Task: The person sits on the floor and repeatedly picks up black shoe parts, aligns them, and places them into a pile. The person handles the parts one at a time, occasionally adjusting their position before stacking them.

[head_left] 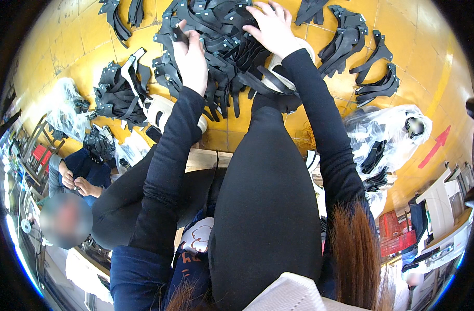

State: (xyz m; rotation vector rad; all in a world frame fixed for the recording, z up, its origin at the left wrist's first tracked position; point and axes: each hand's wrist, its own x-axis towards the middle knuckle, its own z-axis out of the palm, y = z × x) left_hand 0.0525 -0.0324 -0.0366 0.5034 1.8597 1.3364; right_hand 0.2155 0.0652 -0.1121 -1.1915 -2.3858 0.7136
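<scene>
A large heap of black curved strap pieces [224, 65], many with small pale tags at their ends, lies on the floor before me. At its near left side my left hand [193, 62] is closed, with a short black strap piece [180, 35] pinched between thumb and fingers. My right hand [275, 30] reaches over the far right of the heap. Its fingers are spread and bent a little, the tips close to the dark pieces; whether they touch one I cannot make out.
Smaller piles of black straps lie left [117, 96] and right [343, 39] on the yellow tiled floor [413, 57]. Clear plastic bags [385, 127] stand to the right, by a red floor arrow [435, 146]. Another person [76, 179] sits at the left, hands together. A red crate [395, 233] stands lower right.
</scene>
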